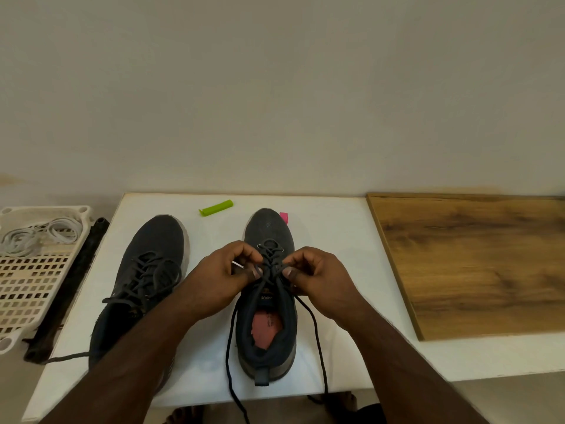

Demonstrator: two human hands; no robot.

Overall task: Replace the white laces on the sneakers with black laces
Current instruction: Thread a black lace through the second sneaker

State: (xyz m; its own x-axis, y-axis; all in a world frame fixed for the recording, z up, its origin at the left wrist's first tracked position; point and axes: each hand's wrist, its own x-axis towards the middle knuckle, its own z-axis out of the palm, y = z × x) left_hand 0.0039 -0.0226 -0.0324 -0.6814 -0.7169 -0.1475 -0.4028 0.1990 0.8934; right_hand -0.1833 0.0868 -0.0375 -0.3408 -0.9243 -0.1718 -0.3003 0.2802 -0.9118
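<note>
Two dark grey sneakers stand on a white table [336,228], toes pointing away from me. The right sneaker [269,228] carries a black lace [318,341] whose two loose ends trail past the heel and over the table's front edge. My left hand [226,270] and my right hand [318,273] meet over its eyelets, each pinching a strand of that lace. The left sneaker [156,240] is laced in black, and my left forearm hides its heel. White laces [39,237] lie coiled in a cream perforated tray [30,286] at the left.
A green clip [216,208] lies at the back of the table, and a small pink item [284,216] shows behind the right sneaker's toe. A wooden board [477,261] covers the right side. A dark bar [73,280] runs between the tray and the table.
</note>
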